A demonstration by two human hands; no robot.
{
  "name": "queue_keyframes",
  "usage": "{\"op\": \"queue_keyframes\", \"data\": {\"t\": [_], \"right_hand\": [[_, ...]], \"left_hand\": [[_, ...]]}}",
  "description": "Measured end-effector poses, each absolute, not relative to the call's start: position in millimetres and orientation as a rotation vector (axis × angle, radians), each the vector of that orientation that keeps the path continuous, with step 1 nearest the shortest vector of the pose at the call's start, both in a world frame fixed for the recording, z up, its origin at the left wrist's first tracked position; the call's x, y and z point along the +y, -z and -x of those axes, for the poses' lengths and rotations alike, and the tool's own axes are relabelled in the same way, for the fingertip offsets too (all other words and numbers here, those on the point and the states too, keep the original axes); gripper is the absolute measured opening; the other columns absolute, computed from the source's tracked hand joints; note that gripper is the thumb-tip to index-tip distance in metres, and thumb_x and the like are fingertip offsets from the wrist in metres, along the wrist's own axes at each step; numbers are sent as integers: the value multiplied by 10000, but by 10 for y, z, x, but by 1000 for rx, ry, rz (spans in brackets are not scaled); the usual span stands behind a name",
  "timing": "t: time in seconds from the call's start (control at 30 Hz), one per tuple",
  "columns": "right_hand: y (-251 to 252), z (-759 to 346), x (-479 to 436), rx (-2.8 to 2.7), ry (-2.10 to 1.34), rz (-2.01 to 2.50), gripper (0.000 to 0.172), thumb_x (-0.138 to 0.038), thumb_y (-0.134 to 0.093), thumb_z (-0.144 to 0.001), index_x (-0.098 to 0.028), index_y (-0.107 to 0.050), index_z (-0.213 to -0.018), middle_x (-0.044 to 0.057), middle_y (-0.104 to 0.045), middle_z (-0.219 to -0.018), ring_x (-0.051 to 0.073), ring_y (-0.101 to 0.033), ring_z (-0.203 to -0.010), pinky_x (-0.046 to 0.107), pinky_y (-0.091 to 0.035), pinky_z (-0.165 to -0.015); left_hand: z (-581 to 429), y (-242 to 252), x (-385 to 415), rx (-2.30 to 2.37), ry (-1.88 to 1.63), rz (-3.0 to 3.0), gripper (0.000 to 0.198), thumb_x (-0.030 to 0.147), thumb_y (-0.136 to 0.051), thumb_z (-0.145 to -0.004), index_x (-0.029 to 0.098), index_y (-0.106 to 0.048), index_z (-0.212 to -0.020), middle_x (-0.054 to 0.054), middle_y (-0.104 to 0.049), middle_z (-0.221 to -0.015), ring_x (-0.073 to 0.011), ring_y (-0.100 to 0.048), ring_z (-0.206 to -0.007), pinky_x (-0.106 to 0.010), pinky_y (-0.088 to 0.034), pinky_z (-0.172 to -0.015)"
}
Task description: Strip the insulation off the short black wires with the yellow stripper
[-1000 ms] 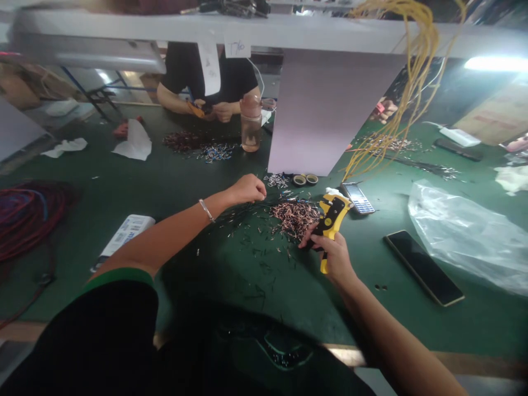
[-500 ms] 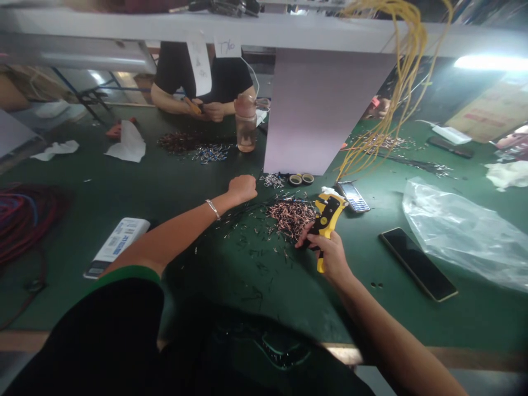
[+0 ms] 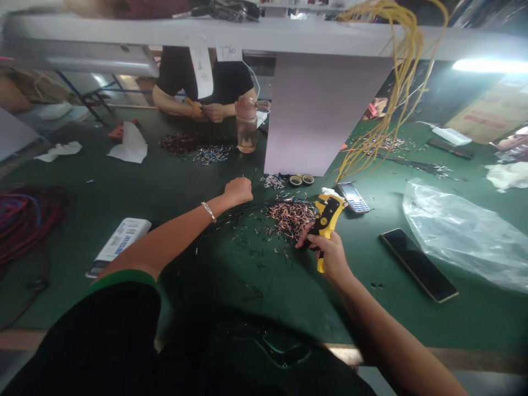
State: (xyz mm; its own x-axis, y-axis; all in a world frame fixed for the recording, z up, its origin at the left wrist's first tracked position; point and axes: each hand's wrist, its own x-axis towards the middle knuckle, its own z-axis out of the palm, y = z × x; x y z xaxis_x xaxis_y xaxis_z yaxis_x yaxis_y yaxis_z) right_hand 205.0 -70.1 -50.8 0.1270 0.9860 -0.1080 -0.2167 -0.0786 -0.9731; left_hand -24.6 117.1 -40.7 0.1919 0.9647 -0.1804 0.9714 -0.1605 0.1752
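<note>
My right hand (image 3: 330, 250) is wrapped round the handles of a yellow and black wire stripper (image 3: 328, 217), its head pointing away from me. Beside the tool lies a heap of short copper-coloured pieces (image 3: 291, 217). My left hand (image 3: 239, 191), with a bracelet at the wrist, is closed above the green table (image 3: 198, 308); whatever it may hold is hidden by the fingers. Thin dark wires (image 3: 233, 214) lie just under and beside that hand. A small pile of silvery pieces (image 3: 273, 181) is close by, near two tape rolls (image 3: 301, 180).
A keypad phone (image 3: 353, 197), a dark smartphone (image 3: 418, 265) and a clear plastic bag (image 3: 462, 236) lie to the right. Yellow wires (image 3: 371, 143) hang from the shelf (image 3: 313, 36). Left are a white box (image 3: 119, 246) and red cable coils (image 3: 25, 225). Across stands a bottle (image 3: 246, 129), before a person working.
My left hand has shifted slightly left and towards me, still closed. My right hand and the wire stripper have stayed in place.
</note>
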Motion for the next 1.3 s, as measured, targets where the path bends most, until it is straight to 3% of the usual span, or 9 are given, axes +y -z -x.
{"op": "queue_keyframes", "data": {"t": [0.17,0.3,0.37,0.47,0.57,0.77,0.97,1.3], "right_hand": [[528,-2050,-697,-906,-1271,1156,158,-211,-629,-658,-205,-594,-812,-13,-645,-660,178,-597,-565,318,-428,-576],[554,-2053,-694,-908,-1267,1149,158,-201,-629,-662,-204,-598,-816,-12,-649,-664,176,-598,-567,316,-431,-578],[557,-2055,-692,-906,-1267,1142,154,-197,-632,-665,-200,-603,-816,-9,-656,-667,173,-599,-569,316,-437,-583],[554,-2054,-687,-908,-1261,1135,152,-200,-636,-666,-196,-605,-814,-11,-654,-650,175,-604,-566,320,-446,-588],[554,-2048,-679,-894,-1257,1135,162,-205,-633,-662,-199,-605,-821,-16,-650,-637,176,-600,-552,323,-441,-584],[551,-2043,-664,-869,-1261,1147,178,-208,-643,-641,-199,-614,-816,-21,-643,-637,181,-616,-558,323,-439,-582],[556,-2055,-659,-873,-1268,1134,180,-204,-635,-644,-194,-607,-822,-24,-642,-649,175,-618,-556,324,-452,-595],[605,-2061,-662,-879,-1266,1117,194,-196,-643,-653,-193,-607,-843,-24,-643,-645,175,-615,-559,324,-458,-598]], "left_hand": [[348,390,1067,1738,101,-2261,294,163,-720,-577,223,-759,-862,-60,-763,-944,-229,-694,-868,-266,-510,-717],[321,216,1127,1606,87,-2335,164,240,-748,-602,248,-767,-764,-22,-761,-841,-209,-678,-806,-263,-490,-711],[200,117,1252,1593,-19,-2386,174,300,-697,-705,235,-783,-841,-56,-765,-933,-228,-677,-868,-295,-488,-755],[-125,69,1506,1576,-180,-2456,274,252,-585,-803,213,-783,-990,-84,-747,-1080,-254,-657,-1024,-329,-484,-837],[-511,184,1726,1534,-202,-2494,284,195,-608,-768,224,-789,-984,-85,-755,-1048,-275,-657,-1052,-355,-490,-875],[-906,441,1889,1550,-166,-2531,271,110,-650,-711,127,-785,-945,-175,-752,-1005,-330,-672,-1029,-398,-491,-896],[-808,324,1961,1558,-207,-2572,279,153,-581,-789,164,-786,-978,-141,-751,-1036,-305,-675,-1008,-392,-495,-861],[-628,391,1774,1292,-46,-2750,383,141,-597,-756,289,-782,-1057,-87,-764,-971,-266,-666,-933,-350,-444,-778]]}}
